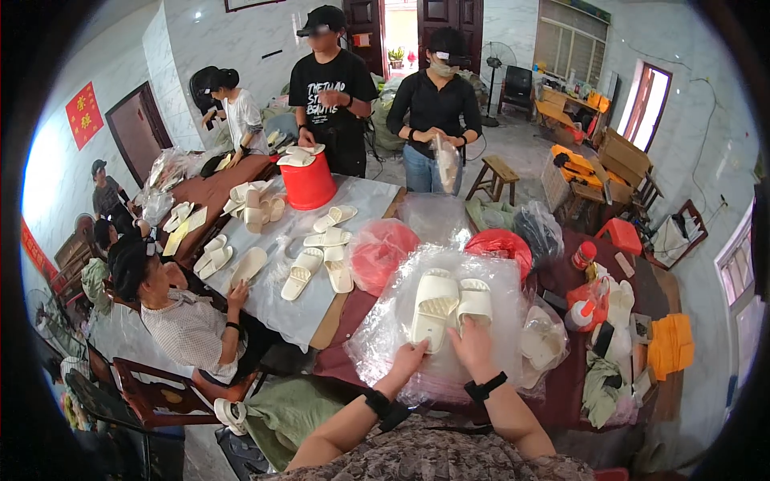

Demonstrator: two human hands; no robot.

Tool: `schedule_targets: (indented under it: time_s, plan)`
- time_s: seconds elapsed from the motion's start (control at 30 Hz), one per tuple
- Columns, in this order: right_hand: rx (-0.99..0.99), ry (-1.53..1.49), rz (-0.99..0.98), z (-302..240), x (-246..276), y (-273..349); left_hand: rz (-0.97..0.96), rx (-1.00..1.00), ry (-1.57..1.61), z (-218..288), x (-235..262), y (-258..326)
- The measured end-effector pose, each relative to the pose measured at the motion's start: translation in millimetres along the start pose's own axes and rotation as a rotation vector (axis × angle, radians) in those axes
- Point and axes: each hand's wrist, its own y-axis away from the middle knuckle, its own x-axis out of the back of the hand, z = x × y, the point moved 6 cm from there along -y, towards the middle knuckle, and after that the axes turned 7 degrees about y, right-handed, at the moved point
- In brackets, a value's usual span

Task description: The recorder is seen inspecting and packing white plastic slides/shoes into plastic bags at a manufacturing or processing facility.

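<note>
On the near surface [561, 280], both hands steady a pair of white slippers [449, 309] atop clear plastic bags [385, 329]: left hand [407, 355] pinches one heel, right hand [473, 341] seemingly rests flat, aligning them

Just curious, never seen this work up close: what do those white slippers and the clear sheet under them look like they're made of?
White slippers: probably moulded foam or rubber, matte, with ridged soles. Clear sheet: thin plastic film, glossy and crinkled.
</note>
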Motion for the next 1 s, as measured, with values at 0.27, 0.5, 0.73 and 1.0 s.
schedule_targets:
  time_s: [0.27, 0.5, 0.73, 1.0]
  plan:
    - [0.006, -0.079, 0.023, -16.5, -12.9, -24.1, -0.059, 0.000, -0.199, -12.6, 7.8, -17.6]
    - [-0.094, 0.046, 0.045, -2.7, -15.9, -35.3, -0.144, -0.345, -0.715, 77.6, 5.9, 43.3]
    - [-0.036, 0.139, 0.207, -15.4, -5.5, -30.9, -0.138, -0.761, -0.909, 68.2, 10.5, 29.0]
    - [-0.043, 0.123, 0.135, -14.3, -7.2, -41.2, -0.223, -0.746, -1.042, 59.0, 4.9, 26.3]
